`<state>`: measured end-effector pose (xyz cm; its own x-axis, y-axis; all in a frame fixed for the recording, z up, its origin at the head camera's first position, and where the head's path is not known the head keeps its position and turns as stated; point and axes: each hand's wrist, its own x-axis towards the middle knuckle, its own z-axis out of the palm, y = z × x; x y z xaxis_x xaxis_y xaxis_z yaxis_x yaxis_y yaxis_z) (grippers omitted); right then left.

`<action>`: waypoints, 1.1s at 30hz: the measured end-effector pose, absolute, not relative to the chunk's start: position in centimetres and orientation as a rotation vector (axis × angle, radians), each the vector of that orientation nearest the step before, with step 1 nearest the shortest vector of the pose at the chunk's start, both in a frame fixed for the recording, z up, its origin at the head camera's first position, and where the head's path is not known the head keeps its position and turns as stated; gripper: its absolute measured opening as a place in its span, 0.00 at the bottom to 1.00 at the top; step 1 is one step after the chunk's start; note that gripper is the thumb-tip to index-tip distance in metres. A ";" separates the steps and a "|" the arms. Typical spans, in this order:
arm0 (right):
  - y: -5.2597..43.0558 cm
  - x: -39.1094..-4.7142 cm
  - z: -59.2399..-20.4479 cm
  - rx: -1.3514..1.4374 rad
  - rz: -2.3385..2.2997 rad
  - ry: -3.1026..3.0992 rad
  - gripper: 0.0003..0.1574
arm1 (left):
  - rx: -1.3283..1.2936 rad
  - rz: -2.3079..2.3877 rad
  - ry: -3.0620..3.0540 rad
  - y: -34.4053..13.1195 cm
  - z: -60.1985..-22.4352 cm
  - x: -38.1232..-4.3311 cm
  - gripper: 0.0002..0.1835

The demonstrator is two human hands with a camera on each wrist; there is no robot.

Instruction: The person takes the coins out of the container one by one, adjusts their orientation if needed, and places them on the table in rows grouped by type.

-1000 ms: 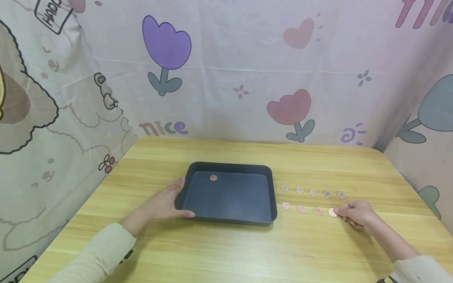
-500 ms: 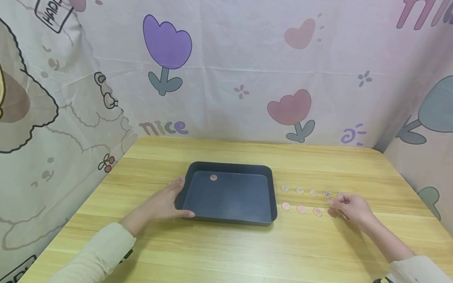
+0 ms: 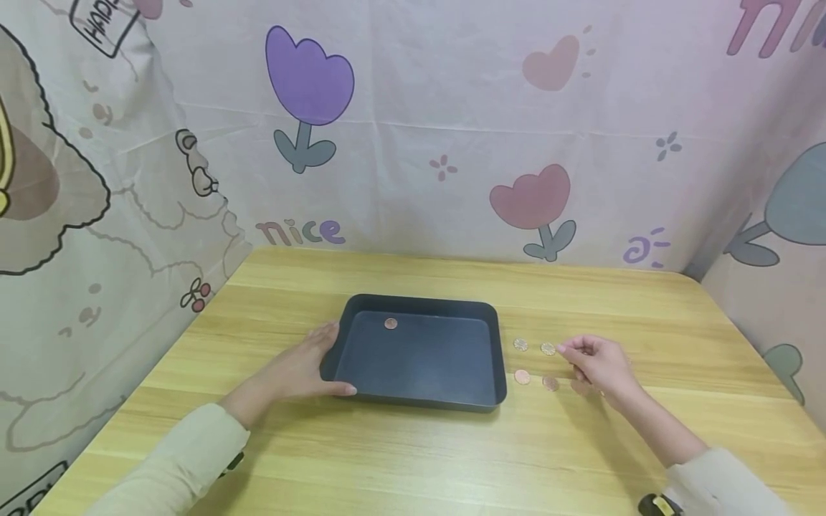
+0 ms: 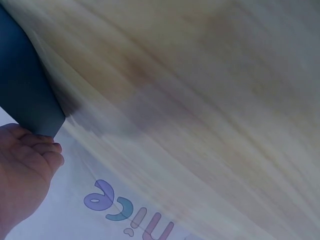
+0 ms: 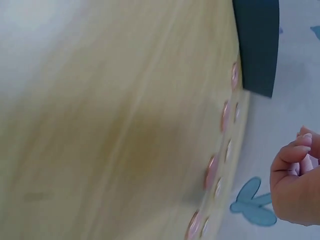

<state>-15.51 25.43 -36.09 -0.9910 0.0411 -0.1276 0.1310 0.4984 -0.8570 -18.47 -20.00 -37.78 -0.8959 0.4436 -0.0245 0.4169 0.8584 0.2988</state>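
My left hand (image 3: 297,369) rests on the left side of the dark rectangular baking tray (image 3: 419,405), with its thumb at the front rim and its fingers at the left wall. In the left wrist view, its fingertips meet the tray's corner (image 4: 42,112). Inside the tray lies one copper coin (image 3: 391,324). My right hand (image 3: 600,365) is raised over the coin rows, thumb and fingertips pinched together on what seems to be a coin, mostly hidden. Those fingertips overlap the edge of a silvery coin (image 3: 548,349). Nearer lies a copper coin (image 3: 550,383).
Two rows of coins lie right of the tray: a silvery coin (image 3: 520,345) begins the far one, a copper coin (image 3: 522,377) the near one. My right hand hides several. The wooden table (image 3: 413,459) meets a printed cloth (image 3: 413,107) at the back.
My right hand has lifted away from the right end of the near row and moved left and farther over the coins. The left hand and tray stay in place; the head view shifts slightly.
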 end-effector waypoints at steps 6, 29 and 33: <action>23.0 -16.5 -35.8 0.115 -1.671 2.591 0.18 | 0.673 0.420 2.933 -19.9 -37.7 -18.5 0.63; 13.3 -19.8 -35.8 -0.067 -1.799 2.499 0.14 | 0.683 0.408 2.928 -19.8 -37.4 -18.4 0.63; 11.7 -20.2 -35.6 -0.095 -1.812 2.485 0.13 | 0.682 0.406 2.922 -19.8 -37.4 -18.4 0.63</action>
